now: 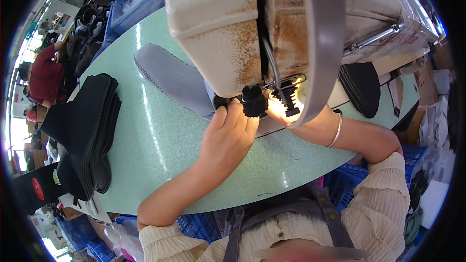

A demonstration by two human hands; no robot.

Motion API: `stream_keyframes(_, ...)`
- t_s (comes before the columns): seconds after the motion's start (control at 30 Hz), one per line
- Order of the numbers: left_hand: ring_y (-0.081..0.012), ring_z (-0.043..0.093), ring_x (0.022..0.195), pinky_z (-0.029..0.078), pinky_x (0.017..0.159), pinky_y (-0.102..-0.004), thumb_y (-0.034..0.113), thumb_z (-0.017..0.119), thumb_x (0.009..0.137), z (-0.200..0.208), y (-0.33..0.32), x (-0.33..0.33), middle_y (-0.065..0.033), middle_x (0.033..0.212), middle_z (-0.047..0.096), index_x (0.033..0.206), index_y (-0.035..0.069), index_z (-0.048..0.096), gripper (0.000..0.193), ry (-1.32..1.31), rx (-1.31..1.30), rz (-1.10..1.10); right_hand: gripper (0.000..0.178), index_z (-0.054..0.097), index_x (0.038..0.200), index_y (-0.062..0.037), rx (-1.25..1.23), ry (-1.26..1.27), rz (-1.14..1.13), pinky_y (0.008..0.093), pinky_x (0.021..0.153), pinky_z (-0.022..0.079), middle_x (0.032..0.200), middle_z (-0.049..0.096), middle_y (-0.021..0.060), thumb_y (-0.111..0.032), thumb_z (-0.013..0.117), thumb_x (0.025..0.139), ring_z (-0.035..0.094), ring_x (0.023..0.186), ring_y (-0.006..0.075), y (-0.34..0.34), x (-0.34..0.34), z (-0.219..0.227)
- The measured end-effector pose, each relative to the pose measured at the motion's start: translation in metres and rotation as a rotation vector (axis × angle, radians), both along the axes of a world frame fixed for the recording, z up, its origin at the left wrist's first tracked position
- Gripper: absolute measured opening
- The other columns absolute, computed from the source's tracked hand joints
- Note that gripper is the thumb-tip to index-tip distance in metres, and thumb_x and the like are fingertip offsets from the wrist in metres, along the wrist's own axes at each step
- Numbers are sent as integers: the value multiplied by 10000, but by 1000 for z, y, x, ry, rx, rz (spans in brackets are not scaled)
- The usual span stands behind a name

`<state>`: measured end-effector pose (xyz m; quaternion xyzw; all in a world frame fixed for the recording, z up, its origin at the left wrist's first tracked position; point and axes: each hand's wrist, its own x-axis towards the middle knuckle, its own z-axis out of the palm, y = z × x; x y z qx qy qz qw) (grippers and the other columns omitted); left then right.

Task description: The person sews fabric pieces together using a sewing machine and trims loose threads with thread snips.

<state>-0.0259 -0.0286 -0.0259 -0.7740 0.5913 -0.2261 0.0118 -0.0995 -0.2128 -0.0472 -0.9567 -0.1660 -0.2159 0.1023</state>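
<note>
Grey piece (179,80): a flat fabric shape with a stitched edge, lying on the tabletop (160,136) and running under the left end of the sewing machine (218,29).
Black piece (254,102): a small dark, fuzzy-edged part at the foot of the sewing machine, lit by its lamp.
Left hand (228,133): just below the sewing machine, fingers curled with the tips pressing the black piece; the grip looks closed on it, thumb side hidden.
Right hand (284,111): just right of the black piece, under the sewing machine's needle area, washed out by the lamp glare and partly hidden by a grey strap (323,43); I cannot tell how its grip stands.
Bangle (336,131): thin, pale, on the right wrist.
Black stack (94,136): cut black pieces piled well left of the sewing machine on the tabletop.
Second black stack (361,87): at the right of the sewing machine.
Blue crates (349,184): below the tabletop edge, near the person's body.
Another person (46,75): in red, far left of the sewing machine.
</note>
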Motion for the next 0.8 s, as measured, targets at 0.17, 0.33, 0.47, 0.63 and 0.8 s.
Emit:
stream_keyframes(0.17, -142, 593, 802, 460, 664, -293, 109, 577, 694, -1, 0, 1, -115, 985, 626, 888, 45, 583, 205, -22, 15, 3, 246, 583, 899, -82, -33, -28, -20, 345, 671, 474, 891, 532, 39, -127, 575, 658, 572, 877, 216, 0, 0, 1)
stream_keyframes(0.33, -161, 599, 839, 466, 684, -290, 110, 579, 716, -6, 0, 1, -139, 1014, 627, 963, 9, 599, 268, -28, 9, -5, 237, 598, 934, -63, 366, 41, -17, 359, 718, 492, 896, 583, 53, -99, 617, 700, 594, 863, 239, -4, 5, -4)
stream_keyframes(0.47, -173, 604, 859, 470, 733, -302, 104, 578, 724, -9, -1, 2, -172, 1036, 624, 993, -24, 605, 300, -26, 11, -9, 237, 622, 941, -41, 316, -88, 82, 376, 761, 496, 886, 619, 74, -83, 659, 711, 614, 866, 258, -10, 8, -8)
stream_keyframes(0.63, -179, 608, 868, 463, 796, -307, 91, 577, 726, -10, -1, 1, -193, 1045, 621, 986, -31, 608, 289, -19, 22, -10, 240, 632, 945, -35, 441, 32, 29, 387, 778, 496, 915, 634, 86, -79, 663, 711, 619, 905, 272, -9, 6, -8)
stream_keyframes(0.8, -188, 604, 891, 460, 809, -309, 87, 576, 726, -10, -2, 2, -193, 1036, 624, 982, -30, 611, 284, -16, 16, -14, 240, 629, 945, -30, 549, 139, 27, 396, 776, 499, 925, 636, 90, -81, 665, 713, 619, 936, 286, -10, 7, -8)
